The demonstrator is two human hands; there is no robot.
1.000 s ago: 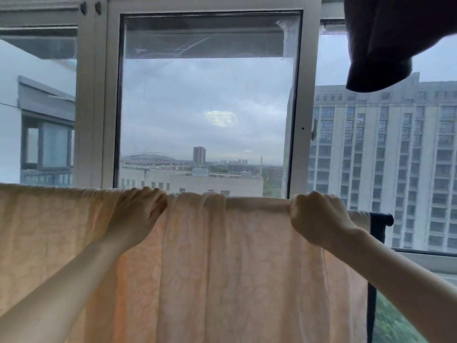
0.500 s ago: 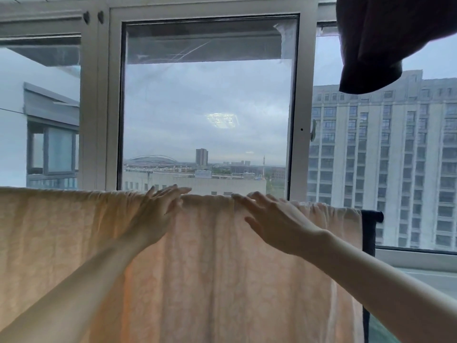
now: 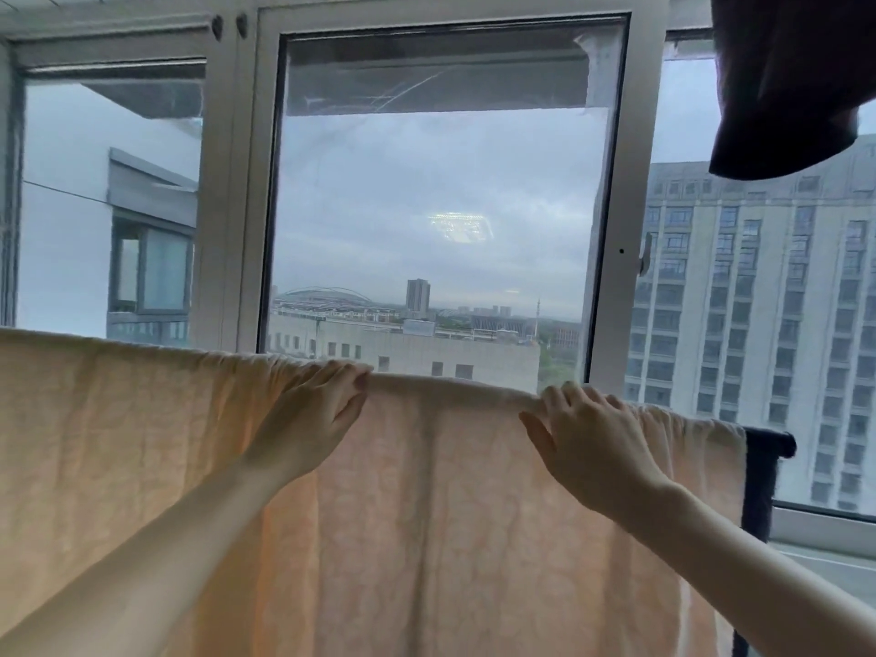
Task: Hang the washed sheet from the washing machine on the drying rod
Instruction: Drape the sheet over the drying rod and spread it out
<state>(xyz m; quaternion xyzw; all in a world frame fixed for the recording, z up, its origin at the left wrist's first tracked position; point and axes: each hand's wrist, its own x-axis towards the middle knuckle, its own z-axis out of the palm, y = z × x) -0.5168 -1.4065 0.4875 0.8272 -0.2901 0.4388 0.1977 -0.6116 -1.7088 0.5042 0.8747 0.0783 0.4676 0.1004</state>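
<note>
A pale peach sheet (image 3: 426, 514) hangs draped over the drying rod, filling the lower half of the view from the left edge almost to the rod's right end. The rod is dark; only its bare right end (image 3: 770, 443) shows, with a dark upright below it. My left hand (image 3: 315, 414) lies flat on the sheet's top fold just left of centre, fingers straight. My right hand (image 3: 588, 433) rests on the top fold further right, fingers extended over the rod line and thumb spread. The sheet between my hands is smooth; left of my left hand it is gathered in folds.
A large window frame (image 3: 611, 206) stands right behind the rod, with buildings outside. A dark garment (image 3: 791, 83) hangs from above at the top right. A white sill (image 3: 825, 521) runs low on the right.
Both hands let go of the bunched top fold and opened flat. They then slid apart along the rod, my right hand moving right, and the gathered fabric between them is spread out.
</note>
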